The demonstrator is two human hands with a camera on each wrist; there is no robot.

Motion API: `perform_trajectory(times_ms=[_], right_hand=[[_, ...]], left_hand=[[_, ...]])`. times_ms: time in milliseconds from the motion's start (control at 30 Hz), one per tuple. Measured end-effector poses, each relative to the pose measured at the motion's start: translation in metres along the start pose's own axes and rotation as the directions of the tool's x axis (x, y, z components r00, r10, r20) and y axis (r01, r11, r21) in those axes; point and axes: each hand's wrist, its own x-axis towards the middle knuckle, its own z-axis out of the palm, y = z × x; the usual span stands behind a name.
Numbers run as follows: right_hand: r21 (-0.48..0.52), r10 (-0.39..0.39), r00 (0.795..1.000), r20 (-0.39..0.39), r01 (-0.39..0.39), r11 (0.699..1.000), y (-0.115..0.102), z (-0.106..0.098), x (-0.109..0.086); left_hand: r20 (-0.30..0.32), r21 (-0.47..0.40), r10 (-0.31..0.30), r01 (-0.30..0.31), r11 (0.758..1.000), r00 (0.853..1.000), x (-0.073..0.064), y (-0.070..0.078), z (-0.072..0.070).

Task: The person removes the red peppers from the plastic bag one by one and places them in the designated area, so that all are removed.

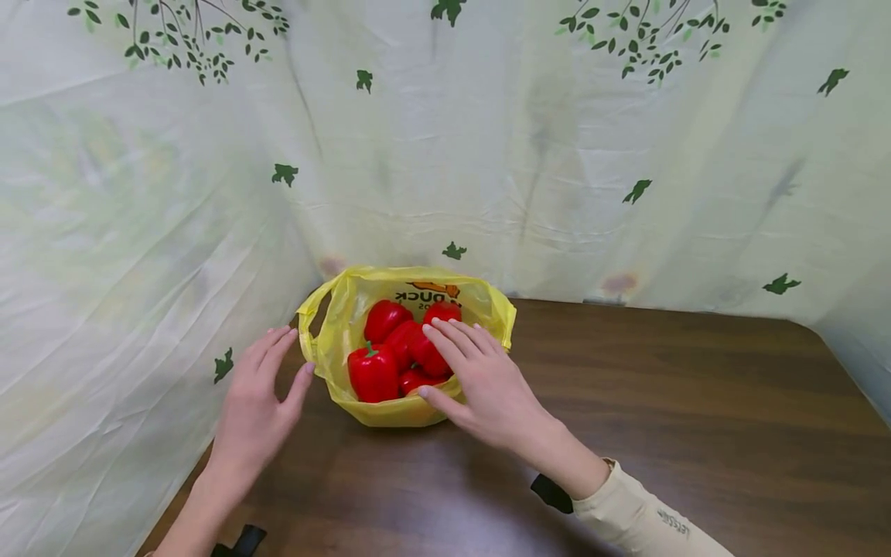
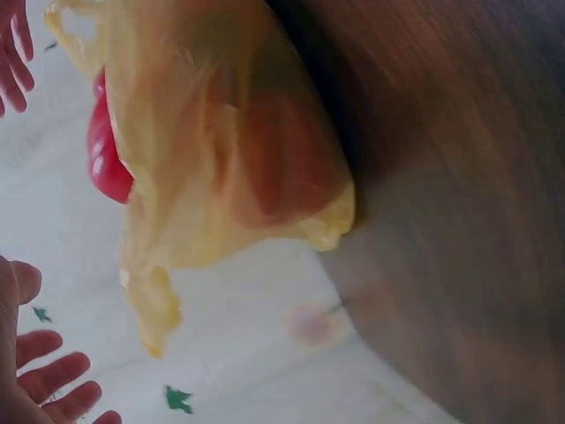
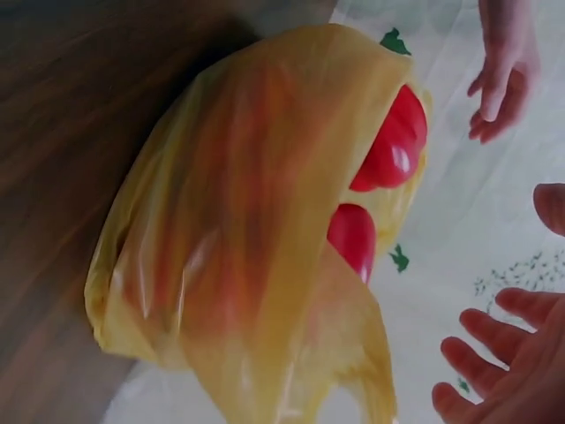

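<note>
A yellow plastic bag [image 1: 395, 415] with handles stands on the table with its mouth spread, holding several red bell peppers [image 1: 373, 374]. In the left wrist view its thin wall [image 2: 203, 168] lets the peppers show through. My left hand [image 1: 259, 402] is beside the bag's left handle, fingers spread and holding nothing. Over the bag's right side is my right hand [image 1: 485, 383], its fingers extended above the peppers and hiding some of them. The right wrist view shows the right hand [image 3: 508, 358] apart from the bag [image 3: 238, 212], with nothing in its fingers.
A dark brown wooden table [image 1: 682, 402] extends to the right of the bag. Pale fabric with printed green leaves [image 1: 487, 155] hangs behind the table and along its left side, close to the bag's back.
</note>
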Motion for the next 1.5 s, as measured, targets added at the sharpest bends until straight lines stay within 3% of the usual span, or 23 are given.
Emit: perform_trajectory(times_ms=[133, 200, 267, 333, 433, 500, 600, 667, 733, 800, 900, 967, 1067, 1133, 1233, 1367, 1500], right_hand=[[0.056, -0.014, 1.000, -0.002, 0.014, 0.998, -0.002, 0.010, 0.009], [0.083, -0.020, 1.000, 0.003, 0.020, 0.996, -0.002, 0.014, 0.014], [0.112, -0.020, 1.000, 0.018, 0.018, 0.994, -0.002, 0.017, 0.020], [0.140, -0.017, 0.998, 0.053, 0.009, 0.990, -0.001, 0.020, 0.025], [0.178, -0.009, 0.993, 0.121, -0.013, 0.984, 0.000, 0.023, 0.032], [0.183, -0.011, 0.987, 0.159, -0.019, 0.983, 0.000, 0.025, 0.037], [0.182, -0.024, 0.983, 0.180, -0.009, 0.983, 0.001, 0.027, 0.045], [0.182, -0.040, 0.983, 0.179, 0.007, 0.983, 0.002, 0.028, 0.050], [0.181, -0.047, 0.982, 0.183, 0.014, 0.983, 0.003, 0.030, 0.054], [0.178, -0.045, 0.979, 0.198, 0.009, 0.984, 0.005, 0.031, 0.058], [0.169, -0.032, 0.974, 0.223, -0.006, 0.986, 0.007, 0.033, 0.062], [0.165, -0.026, 0.971, 0.237, -0.014, 0.986, 0.009, 0.035, 0.063], [0.163, -0.021, 0.970, 0.244, -0.019, 0.986, 0.012, 0.036, 0.063], [0.165, -0.016, 0.970, 0.243, -0.025, 0.986, 0.014, 0.036, 0.063], [0.172, -0.015, 0.970, 0.243, -0.028, 0.985, 0.015, 0.037, 0.063], [0.180, -0.026, 0.967, 0.252, -0.020, 0.984, 0.014, 0.039, 0.064], [0.173, -0.034, 0.961, 0.274, -0.015, 0.985, 0.013, 0.038, 0.068]], left_hand=[[-0.017, -0.050, -0.145, 0.144, 0.988, 0.989, -0.004, -0.008, 0.004], [0.003, -0.073, -0.235, 0.235, 0.969, 0.972, -0.004, -0.010, 0.005], [0.044, -0.088, -0.332, 0.334, 0.938, 0.942, -0.005, -0.011, 0.006], [0.108, -0.114, -0.422, 0.432, 0.894, 0.900, -0.005, -0.012, 0.007], [0.233, -0.164, -0.529, 0.569, 0.806, 0.816, -0.004, -0.014, 0.007], [0.325, -0.211, -0.574, 0.649, 0.731, 0.751, -0.002, -0.016, 0.007], [0.424, -0.281, -0.612, 0.739, 0.612, 0.668, 0.002, -0.020, 0.010], [0.468, -0.311, -0.628, 0.781, 0.542, 0.622, 0.005, -0.023, 0.012], [0.498, -0.344, -0.629, 0.801, 0.489, 0.598, 0.007, -0.025, 0.014], [0.519, -0.371, -0.621, 0.809, 0.456, 0.588, 0.010, -0.025, 0.016], [0.533, -0.439, -0.609, 0.808, 0.394, 0.587, 0.012, -0.025, 0.020], [0.535, -0.498, -0.610, 0.802, 0.330, 0.584, 0.014, -0.026, 0.024], [0.555, -0.579, -0.607, 0.788, 0.209, 0.569, 0.017, -0.031, 0.028], [0.571, -0.627, -0.595, 0.768, 0.129, 0.566, 0.020, -0.034, 0.031], [0.592, -0.674, -0.572, 0.738, 0.035, 0.568, 0.023, -0.038, 0.032], [0.601, -0.715, -0.557, 0.697, -0.054, 0.573, 0.024, -0.040, 0.032], [0.601, -0.737, -0.549, 0.669, -0.099, 0.581, 0.024, -0.039, 0.031]])
